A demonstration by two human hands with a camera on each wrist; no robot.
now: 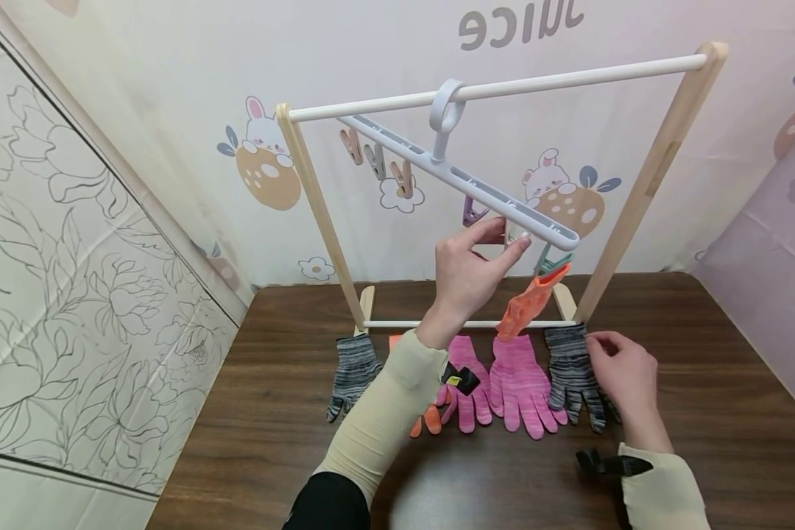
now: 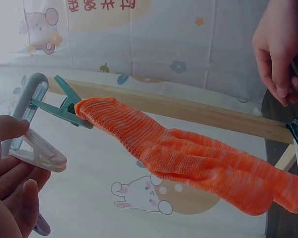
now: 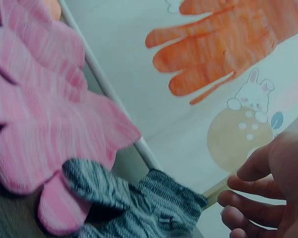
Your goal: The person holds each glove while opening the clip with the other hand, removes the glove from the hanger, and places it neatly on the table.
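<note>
My left hand [image 1: 467,269] pinches a white clothespin [image 2: 39,151] between thumb and fingers under the right part of a white hanger [image 1: 477,188]. Beside it, a green clothespin [image 2: 64,104] at the hanger's end grips the cuff of an orange knit glove [image 2: 188,158], which dangles fingers down. My right hand [image 1: 626,372] is by the cuff of a grey-black striped glove [image 1: 570,368] on the table. In the right wrist view its loosely bent fingers [image 3: 253,208] hold nothing and stand apart from that glove [image 3: 159,203]. Pink gloves [image 1: 520,379] lie left of it.
A wooden rack with a white top bar [image 1: 576,75] carries the hanger. Several clothespins [image 1: 404,179] hang from its left half, a purple one [image 1: 473,212] nearer the middle. Another grey glove [image 1: 353,368] and an orange glove [image 1: 430,421], partly hidden by my left arm, lie on the brown table [image 1: 238,434].
</note>
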